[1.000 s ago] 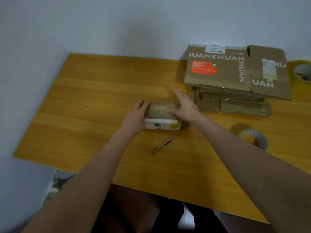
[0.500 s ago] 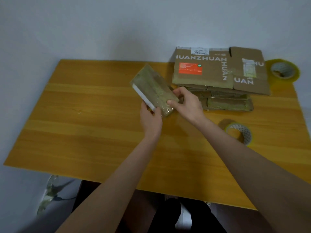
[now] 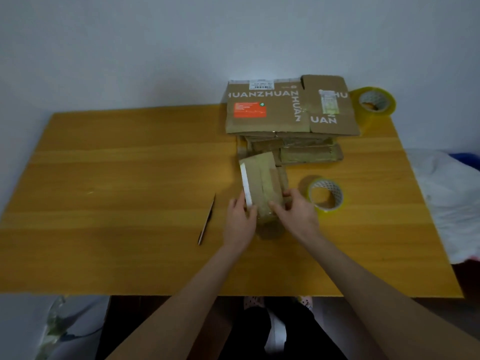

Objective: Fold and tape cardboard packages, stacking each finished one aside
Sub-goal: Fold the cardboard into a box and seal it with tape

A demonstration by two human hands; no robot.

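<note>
Cardboard package (image 3: 262, 183): brown, folded flat and narrow. It has a white strip down its left edge, glossy clear tape along its length, and a creased, slightly crumpled near end.
Position: right of the middle of the desk (image 3: 130, 178), lying lengthwise toward the far edge. Its far end reaches the near side of the stack of flattened cardboard (image 3: 285, 110). We cannot tell whether the far end rests on the desk or is lifted.
Left hand (image 3: 240, 222): fingers curled round the near left edge, beside the white strip.
Right hand (image 3: 296, 214): thumb and fingers pinching the near right corner, over the tape.
Step in hand: in our judgement the package is already folded and taped. What remains is to firm the seam and set it aside.
Recommended handling: we advise keeping both hands on the near end and holding the folds shut. The right thumb should run along the tape so no edge lifts. The package should then go down flat and square, not be dropped.
Risk: a grip at one end only may let the far flaps spring open or the tape wrinkle.
Near tape roll (image 3: 326, 194): just beside the right hand, toward the desk's right edge, within easy reach for a repair.
Second tape roll (image 3: 376, 101): at the far right corner.
Pen-like tool (image 3: 207, 220): left of the left hand, apart from it. We cannot make out what kind of tool it is.
</note>
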